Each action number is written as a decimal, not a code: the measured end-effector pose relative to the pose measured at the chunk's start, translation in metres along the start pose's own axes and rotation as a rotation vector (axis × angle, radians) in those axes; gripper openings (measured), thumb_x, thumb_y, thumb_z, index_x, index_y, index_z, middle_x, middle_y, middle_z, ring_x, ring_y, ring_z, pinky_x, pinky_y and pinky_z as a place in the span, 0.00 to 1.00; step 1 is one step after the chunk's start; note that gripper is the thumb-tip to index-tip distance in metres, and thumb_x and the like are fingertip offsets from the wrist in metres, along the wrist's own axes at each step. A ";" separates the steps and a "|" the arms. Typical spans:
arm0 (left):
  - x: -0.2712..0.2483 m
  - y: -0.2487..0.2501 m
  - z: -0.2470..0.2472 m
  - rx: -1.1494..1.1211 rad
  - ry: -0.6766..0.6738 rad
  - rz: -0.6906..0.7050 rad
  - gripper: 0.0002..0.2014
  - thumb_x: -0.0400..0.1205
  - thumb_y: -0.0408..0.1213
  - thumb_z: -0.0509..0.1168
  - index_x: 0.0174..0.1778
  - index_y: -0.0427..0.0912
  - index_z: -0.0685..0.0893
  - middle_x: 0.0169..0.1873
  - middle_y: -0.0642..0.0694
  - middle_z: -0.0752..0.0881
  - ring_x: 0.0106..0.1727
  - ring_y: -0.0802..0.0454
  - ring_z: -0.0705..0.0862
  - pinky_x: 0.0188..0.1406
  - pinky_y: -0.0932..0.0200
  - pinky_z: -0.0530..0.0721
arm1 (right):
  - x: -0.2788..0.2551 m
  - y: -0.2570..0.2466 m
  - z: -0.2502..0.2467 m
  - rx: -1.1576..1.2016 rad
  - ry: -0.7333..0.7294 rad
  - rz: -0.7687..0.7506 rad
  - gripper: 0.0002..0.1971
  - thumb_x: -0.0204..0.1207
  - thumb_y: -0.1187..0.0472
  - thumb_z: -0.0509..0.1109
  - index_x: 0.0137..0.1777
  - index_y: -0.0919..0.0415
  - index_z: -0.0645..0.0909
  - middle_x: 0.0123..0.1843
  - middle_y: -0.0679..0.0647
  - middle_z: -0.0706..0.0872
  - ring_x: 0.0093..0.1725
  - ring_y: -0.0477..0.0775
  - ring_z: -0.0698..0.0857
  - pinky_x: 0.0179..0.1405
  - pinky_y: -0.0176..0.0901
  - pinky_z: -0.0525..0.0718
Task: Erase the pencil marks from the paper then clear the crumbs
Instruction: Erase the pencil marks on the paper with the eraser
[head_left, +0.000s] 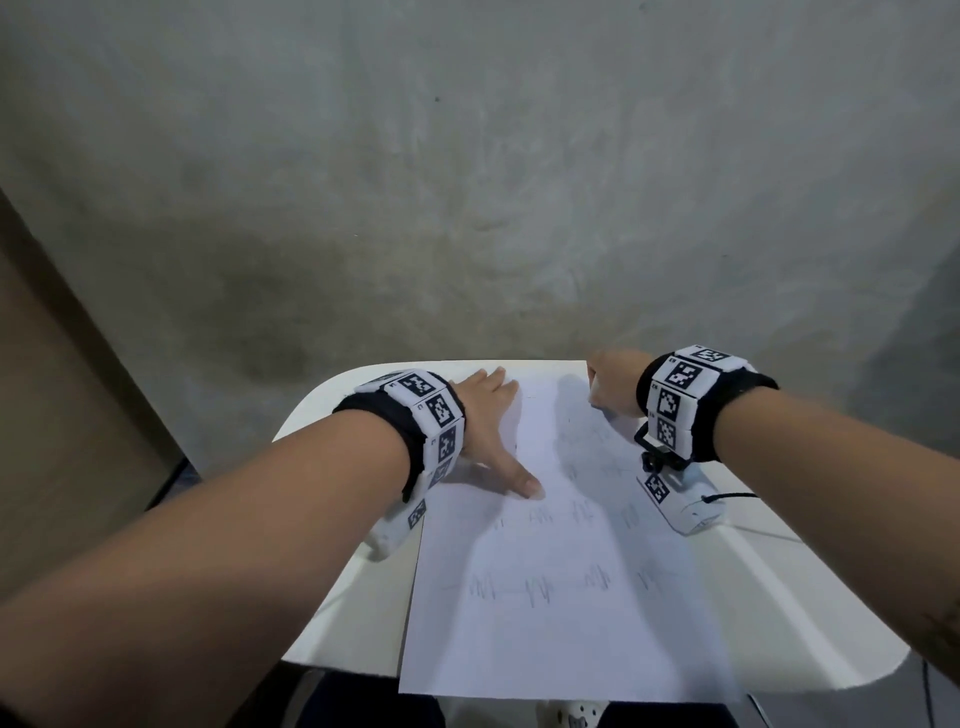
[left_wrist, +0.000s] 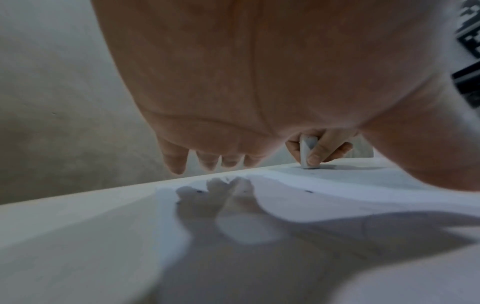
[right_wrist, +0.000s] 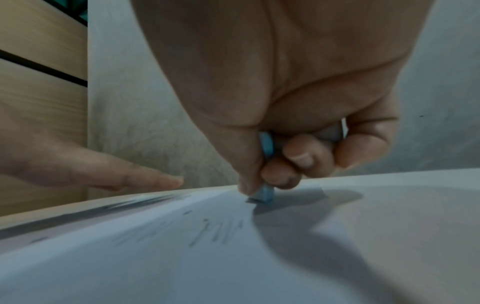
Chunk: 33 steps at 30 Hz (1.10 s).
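A white sheet of paper (head_left: 561, 571) lies lengthwise on a small white table (head_left: 810, 613). Rows of grey pencil scribbles (head_left: 537, 590) cross its middle and near half. My left hand (head_left: 491, 415) lies flat with straight fingers on the paper's far left edge, thumb stretched onto the sheet. My right hand (head_left: 613, 387) grips a pale blue eraser (right_wrist: 265, 193) at the paper's far right corner, its lower end pressed on the sheet. In the left wrist view the eraser (left_wrist: 307, 153) stands upright between thumb and fingers. Small dark crumbs (left_wrist: 309, 191) dot the paper.
A grey concrete wall (head_left: 467, 182) rises just behind the table's far edge. A light wooden cabinet (head_left: 57, 415) stands at the left. The table's bare rim (head_left: 353, 587) shows on both sides of the paper, and the sheet overhangs the near edge slightly.
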<state>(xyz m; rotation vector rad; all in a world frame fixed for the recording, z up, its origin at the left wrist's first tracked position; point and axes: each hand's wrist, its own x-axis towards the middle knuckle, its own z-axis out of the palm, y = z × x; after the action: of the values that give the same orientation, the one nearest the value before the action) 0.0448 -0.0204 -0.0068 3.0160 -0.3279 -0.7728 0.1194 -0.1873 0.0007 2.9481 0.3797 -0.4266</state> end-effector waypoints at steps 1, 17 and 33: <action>0.003 0.005 0.000 -0.027 -0.002 0.021 0.65 0.67 0.72 0.70 0.85 0.47 0.35 0.85 0.50 0.33 0.85 0.51 0.34 0.84 0.43 0.41 | -0.001 0.000 -0.001 -0.010 -0.005 0.002 0.06 0.75 0.67 0.66 0.37 0.63 0.75 0.26 0.53 0.74 0.37 0.59 0.78 0.27 0.35 0.71; 0.008 -0.010 0.014 -0.013 -0.014 -0.007 0.64 0.66 0.71 0.72 0.84 0.57 0.32 0.84 0.51 0.31 0.85 0.50 0.32 0.83 0.36 0.46 | -0.017 -0.044 -0.008 -0.232 -0.060 -0.255 0.05 0.77 0.62 0.67 0.51 0.59 0.78 0.48 0.51 0.87 0.48 0.59 0.86 0.44 0.42 0.82; 0.007 -0.007 0.014 0.004 0.017 -0.018 0.64 0.66 0.70 0.72 0.85 0.54 0.34 0.85 0.49 0.34 0.85 0.47 0.35 0.82 0.38 0.46 | -0.015 -0.056 -0.007 -0.287 -0.081 -0.279 0.17 0.77 0.58 0.69 0.64 0.63 0.81 0.58 0.56 0.88 0.45 0.57 0.84 0.28 0.37 0.72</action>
<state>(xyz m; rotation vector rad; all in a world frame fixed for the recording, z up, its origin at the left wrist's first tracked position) 0.0458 -0.0145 -0.0233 3.0313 -0.3029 -0.7479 0.0924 -0.1358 0.0066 2.5989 0.7762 -0.4765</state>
